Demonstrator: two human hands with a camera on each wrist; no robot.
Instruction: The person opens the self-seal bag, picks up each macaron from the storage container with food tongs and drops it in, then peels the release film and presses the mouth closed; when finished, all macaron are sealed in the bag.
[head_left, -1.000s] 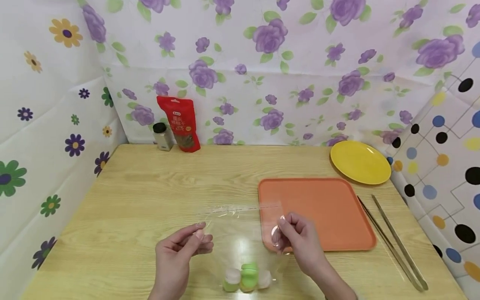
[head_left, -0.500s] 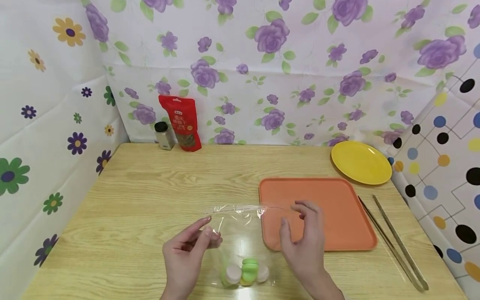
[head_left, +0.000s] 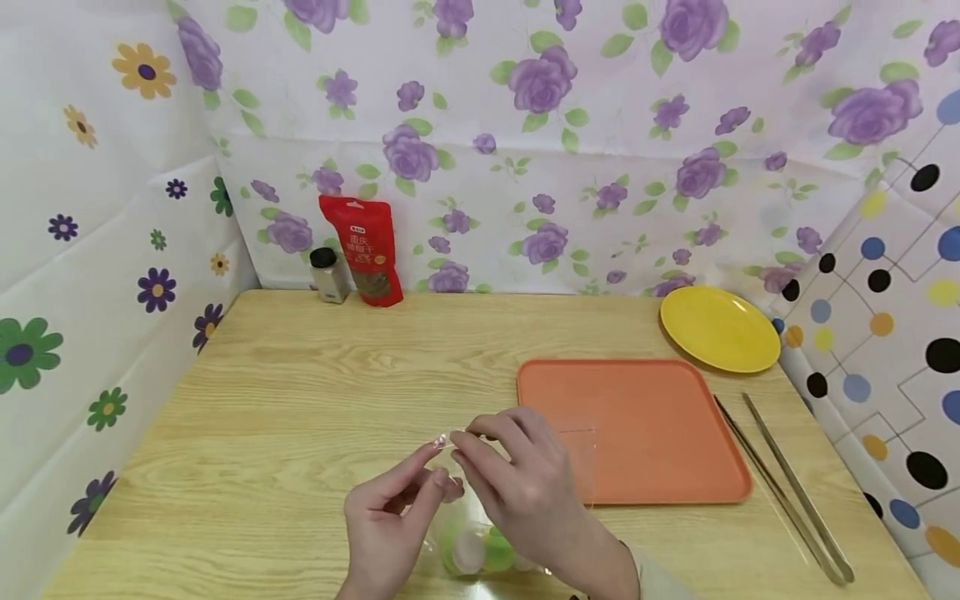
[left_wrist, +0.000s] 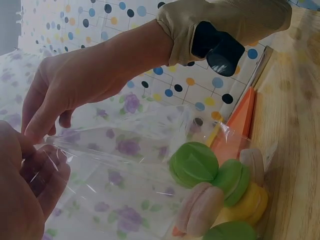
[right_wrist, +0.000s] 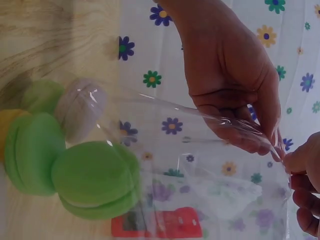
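Observation:
A clear zip-top plastic bag [left_wrist: 135, 145] stands upright near the table's front edge, with several macarons [left_wrist: 194, 164] in its bottom. They are green, pale pink-white and yellow; in the head view my right hand partly covers them. At the bag's upper left corner, my left hand [head_left: 390, 517] pinches the film between thumb and fingers. My right hand [head_left: 525, 492] reaches across the bag and pinches the same corner, its fingertips beside the left ones. From the right wrist, the bag's mouth edge runs between both hands, and a green macaron [right_wrist: 97, 177] shows large.
An orange tray [head_left: 637, 433] lies right behind the bag. Beyond it is a yellow plate [head_left: 720, 329], and metal tongs [head_left: 795, 492] lie to its right. A red pouch [head_left: 363, 250] and a black-capped jar [head_left: 328, 275] stand at the back left.
My right hand let go of the bag's right side, opened, then crossed left to pinch the upper left corner. My left hand shifted slightly right, still holding the bag.

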